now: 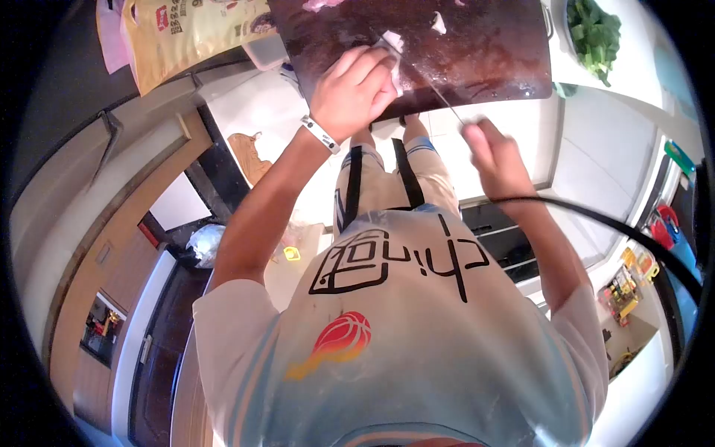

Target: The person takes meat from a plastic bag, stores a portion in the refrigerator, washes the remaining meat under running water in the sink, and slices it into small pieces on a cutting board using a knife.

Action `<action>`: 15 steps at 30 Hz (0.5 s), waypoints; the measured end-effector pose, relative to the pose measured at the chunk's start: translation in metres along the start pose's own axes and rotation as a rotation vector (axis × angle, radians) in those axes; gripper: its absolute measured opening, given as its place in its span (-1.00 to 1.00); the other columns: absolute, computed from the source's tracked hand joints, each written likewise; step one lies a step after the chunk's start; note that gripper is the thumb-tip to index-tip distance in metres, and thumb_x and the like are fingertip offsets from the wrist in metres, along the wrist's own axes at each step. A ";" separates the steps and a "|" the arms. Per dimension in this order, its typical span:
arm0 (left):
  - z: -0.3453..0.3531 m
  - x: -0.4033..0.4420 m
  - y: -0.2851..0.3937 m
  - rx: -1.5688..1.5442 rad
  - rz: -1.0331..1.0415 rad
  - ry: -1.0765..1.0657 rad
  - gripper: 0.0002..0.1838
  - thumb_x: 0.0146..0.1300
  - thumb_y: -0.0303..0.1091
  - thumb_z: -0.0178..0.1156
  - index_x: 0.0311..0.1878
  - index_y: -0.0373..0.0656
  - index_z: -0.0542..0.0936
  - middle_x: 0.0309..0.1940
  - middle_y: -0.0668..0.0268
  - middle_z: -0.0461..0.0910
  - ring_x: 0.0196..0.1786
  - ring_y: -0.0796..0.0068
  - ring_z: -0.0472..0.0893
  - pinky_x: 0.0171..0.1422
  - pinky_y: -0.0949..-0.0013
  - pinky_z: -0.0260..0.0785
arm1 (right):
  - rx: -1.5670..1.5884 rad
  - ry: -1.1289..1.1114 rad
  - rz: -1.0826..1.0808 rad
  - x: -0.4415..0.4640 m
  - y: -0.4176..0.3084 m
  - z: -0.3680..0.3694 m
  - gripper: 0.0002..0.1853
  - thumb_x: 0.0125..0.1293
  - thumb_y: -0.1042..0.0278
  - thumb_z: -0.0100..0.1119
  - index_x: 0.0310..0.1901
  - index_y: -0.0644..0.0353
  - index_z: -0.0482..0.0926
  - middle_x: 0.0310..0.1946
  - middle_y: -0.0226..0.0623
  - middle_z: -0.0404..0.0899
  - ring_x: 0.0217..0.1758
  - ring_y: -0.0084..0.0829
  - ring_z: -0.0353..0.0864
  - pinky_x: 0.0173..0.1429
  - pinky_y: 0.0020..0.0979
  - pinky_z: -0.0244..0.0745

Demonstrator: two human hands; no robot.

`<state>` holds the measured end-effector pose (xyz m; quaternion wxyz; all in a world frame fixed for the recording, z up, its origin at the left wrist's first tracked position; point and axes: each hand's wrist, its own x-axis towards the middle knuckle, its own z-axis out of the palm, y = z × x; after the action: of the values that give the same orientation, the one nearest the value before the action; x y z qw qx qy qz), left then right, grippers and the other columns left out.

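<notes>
My left hand (pixel 354 93), with a white wristband, lies on the dark cutting board (pixel 491 45). Its fingers are bent and pressed together on a pale, whitish-pink piece of food (pixel 395 74), perhaps raw meat. My right hand (pixel 497 158) is wrapped round the handle of a knife (pixel 439 95), just off the board's near edge and slightly blurred. The thin blade slants up and left across the board, its far end beside the left fingers and a small white piece (pixel 392 40). Another pale scrap (pixel 439 24) lies farther right, and pink meat (pixel 322 4) shows at the top edge.
Left of the board lies a yellow printed food bag (pixel 194 37), with a clear plastic container (pixel 265 52) beside it. Leafy greens (pixel 593 37) sit at the right on the white counter (pixel 644 56). A black cable (pixel 596 212) crosses near my right forearm.
</notes>
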<state>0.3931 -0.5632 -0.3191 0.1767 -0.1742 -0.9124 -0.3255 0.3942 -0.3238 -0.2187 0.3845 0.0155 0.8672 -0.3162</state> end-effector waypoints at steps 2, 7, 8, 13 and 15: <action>0.000 0.001 0.001 -0.014 -0.009 0.000 -0.77 0.02 -0.46 0.30 -0.19 -0.18 0.63 -0.12 0.26 0.61 -0.04 0.20 0.58 0.03 0.24 0.52 | 0.039 0.018 0.047 -0.009 0.011 -0.009 -0.48 0.49 -0.12 -0.10 -0.13 0.28 0.55 -0.52 0.07 0.57 -0.36 -0.04 0.64 -0.19 -0.17 0.47; -0.001 -0.002 -0.002 -0.016 0.025 0.045 -0.76 0.04 -0.46 0.32 -0.17 -0.20 0.63 -0.12 0.25 0.61 -0.06 0.19 0.58 0.04 0.24 0.50 | 0.145 0.027 -0.099 0.022 -0.010 0.006 -0.47 0.49 -0.12 -0.08 -0.19 0.33 0.50 -0.56 0.10 0.49 -0.49 -0.04 0.47 -0.27 -0.21 0.41; 0.000 -0.003 -0.003 -0.010 0.038 0.057 -0.76 0.04 -0.46 0.32 -0.17 -0.20 0.63 -0.12 0.25 0.61 -0.06 0.18 0.58 0.04 0.24 0.50 | 0.115 0.037 -0.144 0.020 -0.007 0.007 -0.48 0.49 -0.11 -0.08 -0.20 0.32 0.50 -0.56 0.12 0.49 -0.48 0.04 0.47 -0.26 -0.19 0.41; 0.002 -0.007 -0.006 0.057 0.069 0.029 -0.81 0.06 -0.37 0.33 -0.25 -0.17 0.62 -0.11 0.29 0.61 -0.03 0.27 0.59 0.00 0.28 0.55 | 0.055 0.011 -0.127 0.004 0.001 0.008 -0.48 0.49 -0.13 -0.10 -0.18 0.28 0.50 -0.59 0.14 0.50 -0.43 0.21 0.51 -0.27 -0.09 0.41; 0.001 -0.007 -0.004 0.058 0.058 0.019 -0.83 0.04 -0.38 0.33 -0.29 -0.17 0.62 -0.13 0.28 0.62 -0.03 0.25 0.59 0.00 0.27 0.55 | 0.029 0.001 -0.108 0.002 -0.003 0.006 -0.47 0.49 -0.15 -0.11 -0.19 0.27 0.50 -0.60 0.13 0.50 -0.43 0.19 0.53 -0.28 -0.07 0.41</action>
<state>0.3968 -0.5669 -0.3254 0.1998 -0.1922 -0.9143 -0.2953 0.3958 -0.3300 -0.2219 0.3659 -0.0257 0.8623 -0.3492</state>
